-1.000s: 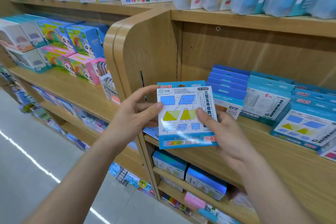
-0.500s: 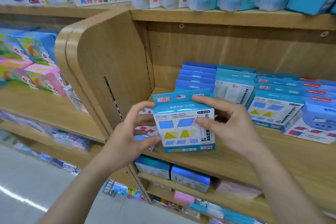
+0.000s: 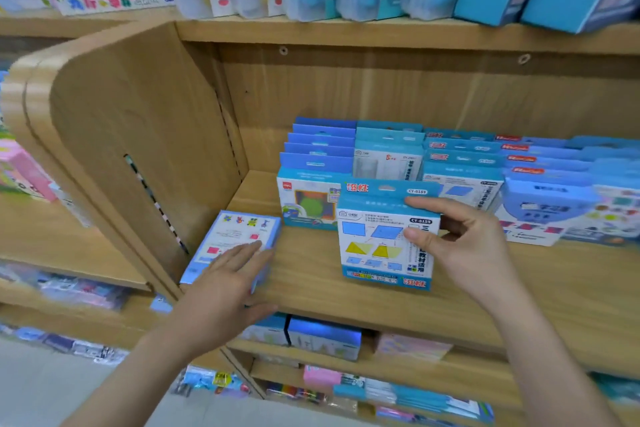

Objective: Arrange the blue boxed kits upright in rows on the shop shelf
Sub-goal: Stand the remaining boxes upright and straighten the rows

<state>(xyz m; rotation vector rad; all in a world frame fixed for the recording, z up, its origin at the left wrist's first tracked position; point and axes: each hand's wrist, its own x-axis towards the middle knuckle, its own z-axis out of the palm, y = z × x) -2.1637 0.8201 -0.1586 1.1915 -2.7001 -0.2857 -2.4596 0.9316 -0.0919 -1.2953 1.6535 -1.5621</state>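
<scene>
Right hand (image 3: 464, 246) pinches a blue kit (image 3: 386, 236) by its upper right corner, thumb on the printed face and fingers (image 3: 420, 202) over the top edge; the kit stands upright on the shelf (image 3: 346, 302), in front of the rows (image 3: 398, 156) and apart from them. Left hand (image 3: 225, 274) lies spread and flat on a second kit (image 3: 235, 236), gripping nothing; this kit lies face up at the shelf's left front corner, just beside the side panel (image 3: 138, 149).

Handling, as judged: thin card boxes, light and fairly stiff, with a glossy face that may slip under a flat palm. They are best taken by the two side edges or the top hanger tab; the faces could dent if squeezed hard.

Orientation: the held kit's long axis is vertical, hanger tab up, printed face toward the viewer, turned slightly left of the rows. The flat kit's long axis runs from the shelf's front edge toward its back, tilted a little rightward; it has yet to be stood up.
</scene>
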